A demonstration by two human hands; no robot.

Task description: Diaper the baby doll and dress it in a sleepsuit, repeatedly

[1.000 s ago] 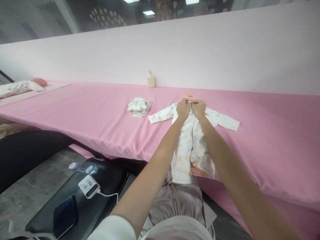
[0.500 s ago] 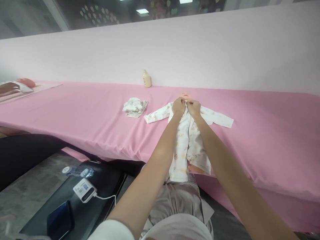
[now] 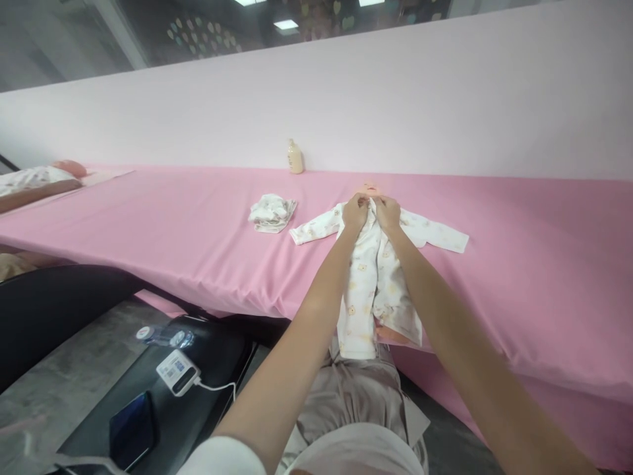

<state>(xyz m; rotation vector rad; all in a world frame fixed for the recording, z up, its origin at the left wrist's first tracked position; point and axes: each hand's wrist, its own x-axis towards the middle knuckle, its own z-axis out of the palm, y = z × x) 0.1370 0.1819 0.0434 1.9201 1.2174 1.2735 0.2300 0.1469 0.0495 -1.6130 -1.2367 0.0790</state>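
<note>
A baby doll lies on its back on the pink-covered table, its head toward the wall. It wears a white patterned baby shirt with both sleeves spread out and the front panels reaching down to the table's near edge. My left hand pinches the shirt's collar just below the doll's chin. Right beside it, my right hand is closed on the collar's other side. The fingertips of both hands almost meet. Whatever fastening lies between them is too small to make out.
Left of the doll sits a folded pile of white cloth. A cream pump bottle stands against the wall. Another doll and a person's arm appear far left. A black chair holds a phone, a white device and a bottle.
My view has shifted slightly left. Both hands stay at the collar with little movement. At the far left, another person's arm now reaches across beside the other doll.
</note>
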